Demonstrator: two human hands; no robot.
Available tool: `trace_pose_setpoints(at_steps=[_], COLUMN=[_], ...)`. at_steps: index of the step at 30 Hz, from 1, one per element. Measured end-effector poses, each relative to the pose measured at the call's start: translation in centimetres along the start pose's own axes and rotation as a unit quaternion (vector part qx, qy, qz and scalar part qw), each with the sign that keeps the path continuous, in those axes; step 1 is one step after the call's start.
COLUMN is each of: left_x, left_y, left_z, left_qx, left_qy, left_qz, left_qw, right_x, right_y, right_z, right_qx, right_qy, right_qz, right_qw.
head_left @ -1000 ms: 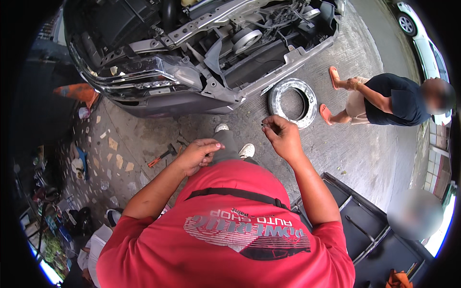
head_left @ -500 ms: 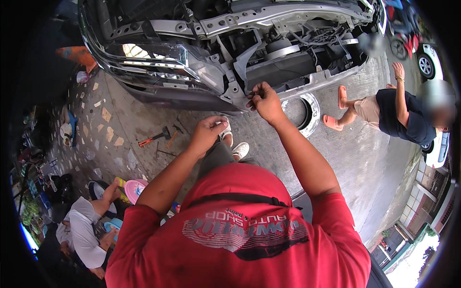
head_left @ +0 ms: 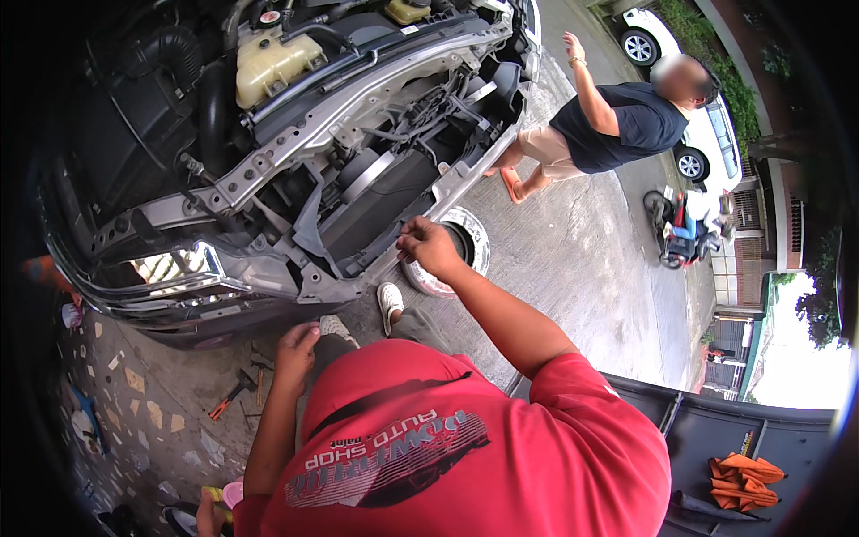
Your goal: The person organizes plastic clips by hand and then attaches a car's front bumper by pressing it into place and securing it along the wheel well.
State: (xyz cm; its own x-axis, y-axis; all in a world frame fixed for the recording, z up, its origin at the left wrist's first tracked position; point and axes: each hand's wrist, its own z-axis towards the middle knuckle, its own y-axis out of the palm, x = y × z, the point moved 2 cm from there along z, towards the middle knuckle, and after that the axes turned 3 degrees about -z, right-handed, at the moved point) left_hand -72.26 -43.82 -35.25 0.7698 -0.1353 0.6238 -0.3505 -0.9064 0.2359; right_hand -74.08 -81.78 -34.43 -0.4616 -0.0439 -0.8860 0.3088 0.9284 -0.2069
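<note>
In front of me a car (head_left: 313, 143) stands with its hood area exposed and its front bumper off. My right hand (head_left: 432, 248) is beside its lower metal crossbar (head_left: 461, 188), thumb and fingers pinched together. Whatever small thing they hold, if any, I cannot make out. Lower and to the left, my left hand (head_left: 297, 351) is closed with curled fingers, near the dark fender below the headlight (head_left: 174, 271). The fingers hide what may be in it.
A tire with a whitish rim (head_left: 479, 242) lies beyond my right forearm. A hammer (head_left: 233, 394) lies on the ground at left. At the right, a person in a dark shirt (head_left: 626, 121) stands near a white car (head_left: 711, 148). Orange cloths (head_left: 744, 483) hang on a dark panel.
My view has turned to the right, showing more of the engine bay. My hands have moved apart, and the left one is lower. A motorcycle has moved along the road.
</note>
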Motion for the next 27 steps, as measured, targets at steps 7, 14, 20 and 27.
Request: trace_pose_setpoints(at_steps=[7, 14, 20, 27], left_x=[-1.3, -2.2, -0.1, -0.4], left_y=[1.7, 6.1, 14.1, 17.0], left_z=[3.2, 4.7, 6.7, 11.4], left_qx=[0.057, 0.114, 0.149, 0.160], left_qy=[0.025, -0.087, -0.122, 0.044], left_qz=[-0.001, -0.058, -0.014, 0.195], left_qw=[0.998, 0.988, 0.981, 0.967], right_x=[-2.2, -5.2, -3.3, -4.3], right_y=[-25.7, -44.2, -49.2, -51.8], right_z=[10.5, 25.0, 32.2, 35.6], right_qx=[0.282, 0.373, 0.347, 0.325], right_qy=[-0.067, -0.079, -0.116, -0.219], right_qz=[-0.084, -0.127, -0.185, -0.304], right_qw=[0.954, 0.916, 0.912, 0.868])
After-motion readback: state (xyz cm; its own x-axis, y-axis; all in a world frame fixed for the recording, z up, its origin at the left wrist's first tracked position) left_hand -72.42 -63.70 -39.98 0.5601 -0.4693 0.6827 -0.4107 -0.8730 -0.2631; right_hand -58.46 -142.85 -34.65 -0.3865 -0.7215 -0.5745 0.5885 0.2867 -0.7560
